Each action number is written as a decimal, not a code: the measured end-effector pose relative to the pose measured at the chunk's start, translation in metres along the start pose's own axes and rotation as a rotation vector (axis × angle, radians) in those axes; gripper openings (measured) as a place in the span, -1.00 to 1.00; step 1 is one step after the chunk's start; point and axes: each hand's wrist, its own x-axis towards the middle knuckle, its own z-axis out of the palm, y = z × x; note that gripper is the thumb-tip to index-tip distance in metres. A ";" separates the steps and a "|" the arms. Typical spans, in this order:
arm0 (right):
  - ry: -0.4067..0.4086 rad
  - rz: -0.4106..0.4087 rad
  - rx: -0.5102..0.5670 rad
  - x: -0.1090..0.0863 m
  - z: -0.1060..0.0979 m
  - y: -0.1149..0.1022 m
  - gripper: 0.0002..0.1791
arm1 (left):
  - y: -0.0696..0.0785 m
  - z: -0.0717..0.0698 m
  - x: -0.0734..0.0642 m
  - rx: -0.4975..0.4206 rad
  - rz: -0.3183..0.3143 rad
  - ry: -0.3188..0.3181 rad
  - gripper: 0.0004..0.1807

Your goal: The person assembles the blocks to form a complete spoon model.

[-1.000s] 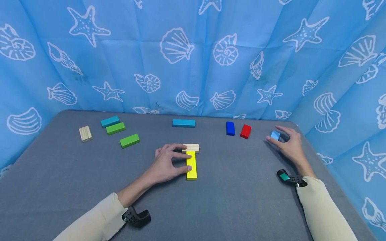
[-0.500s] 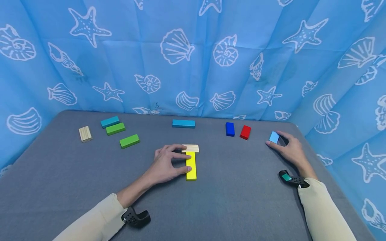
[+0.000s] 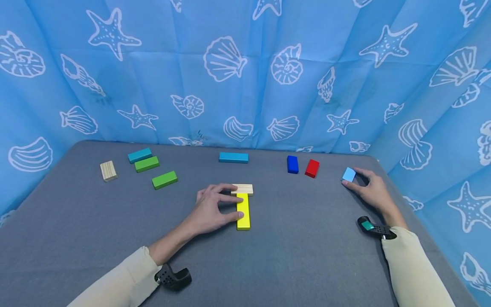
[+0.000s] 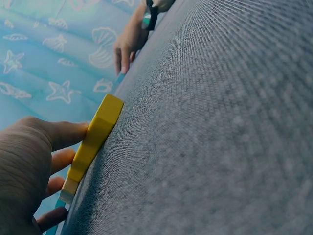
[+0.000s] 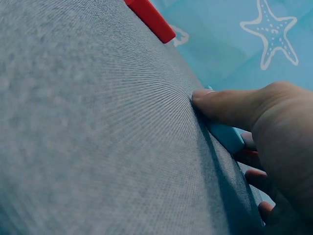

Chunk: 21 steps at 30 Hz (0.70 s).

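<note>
My left hand (image 3: pixel 211 209) rests its thumb and index fingertips on a long yellow block (image 3: pixel 243 219) lying flat mid-table. Another fingertip touches a short plain wooden block (image 3: pixel 245 189), which lies crosswise at the yellow block's far end, like the top of a T. At the table's right side my right hand (image 3: pixel 374 189) pinches a light blue block (image 3: pixel 348 174) between thumb and index finger, low at the cloth. In the right wrist view the thumb partly covers this light blue block (image 5: pixel 226 136), and the other fingers are curled behind it.
A red block (image 3: pixel 312 168) and a dark blue block (image 3: pixel 293 164) lie left of the right hand. A teal block (image 3: pixel 233 157) sits at the back middle. Far left are two green blocks (image 3: pixel 165 180), another teal block (image 3: pixel 140 155) and a wooden block (image 3: pixel 108 171). A blue curtain (image 3: pixel 245 76) hangs behind.
My right hand has drawn slightly back and to the right, and its index fingertip has come nearer. The light blue block has shifted slightly nearer. My left hand has stayed put.
</note>
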 end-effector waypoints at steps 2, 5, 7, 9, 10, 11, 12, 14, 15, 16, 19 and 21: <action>0.001 0.003 -0.001 0.000 0.001 0.000 -0.10 | 0.000 0.000 0.000 -0.001 0.000 0.000 -0.58; 0.004 0.007 0.006 -0.001 0.001 0.000 -0.10 | 0.000 0.000 0.000 0.003 -0.002 -0.002 -0.58; 0.009 0.005 0.003 -0.001 0.001 0.000 -0.11 | 0.000 0.000 0.000 0.003 -0.003 -0.002 -0.58; 0.013 0.004 -0.002 -0.002 0.001 -0.001 -0.11 | 0.001 0.000 0.001 0.000 -0.004 -0.003 -0.58; 0.013 0.003 -0.005 -0.002 0.001 -0.001 -0.11 | 0.001 0.000 0.001 -0.002 -0.003 -0.003 -0.58; 0.013 0.004 -0.006 -0.002 0.001 -0.001 -0.11 | 0.001 0.000 0.001 -0.004 -0.003 -0.004 -0.58; 0.012 0.004 -0.009 -0.002 0.001 -0.001 -0.11 | 0.001 -0.001 0.000 -0.005 -0.002 -0.005 -0.58; 0.014 0.004 -0.009 -0.002 0.001 -0.001 -0.11 | 0.002 -0.001 0.000 -0.006 0.000 -0.006 -0.58; 0.017 0.001 -0.008 -0.002 0.001 -0.001 -0.12 | 0.002 -0.001 0.000 -0.006 -0.001 -0.006 -0.58; 0.023 -0.001 -0.008 -0.002 0.002 -0.001 -0.13 | 0.002 -0.001 0.000 -0.005 0.000 -0.006 -0.58; 0.043 0.000 -0.017 -0.001 0.004 -0.001 -0.14 | 0.001 0.000 0.000 -0.003 0.001 -0.004 -0.58; 0.054 0.007 -0.019 -0.001 0.006 0.000 -0.13 | 0.000 0.000 0.000 -0.002 0.002 -0.003 -0.58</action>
